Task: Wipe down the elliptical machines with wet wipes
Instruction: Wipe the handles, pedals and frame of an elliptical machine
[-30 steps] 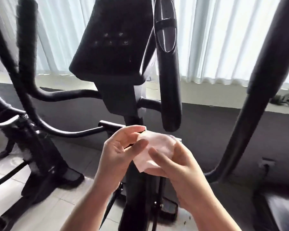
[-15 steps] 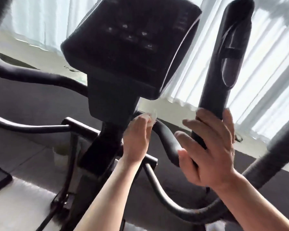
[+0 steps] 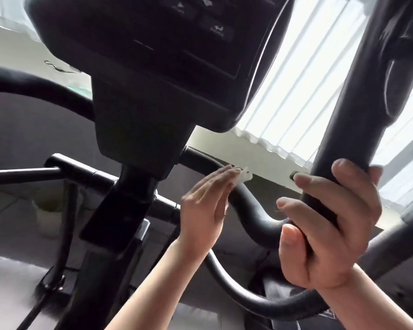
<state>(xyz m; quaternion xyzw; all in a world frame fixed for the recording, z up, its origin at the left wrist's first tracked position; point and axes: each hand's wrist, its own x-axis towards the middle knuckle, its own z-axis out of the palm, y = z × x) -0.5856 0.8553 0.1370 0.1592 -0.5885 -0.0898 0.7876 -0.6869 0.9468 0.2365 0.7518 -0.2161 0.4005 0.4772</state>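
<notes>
While the right hand (image 3: 329, 225) curls tightly round the upright moving handle (image 3: 358, 110) at the right of the frame, the left hand (image 3: 206, 206) lies with straight fingers against the curved fixed handlebar (image 3: 248, 210) at centre. A scrap of white wet wipe (image 3: 244, 174) peeks past its fingertips. Overhead, the black console (image 3: 157, 55) fills the upper centre.

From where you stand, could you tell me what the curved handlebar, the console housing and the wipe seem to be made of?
Curved handlebar: looks like matte black rubber or foam over a tube, with only a soft sheen. Console housing: probably hard black plastic, smooth, with moulded edges and printed buttons. Wipe: thin whitish non-woven cloth, crumpled at the left hand's fingertips; its wetness cannot be judged.
</notes>
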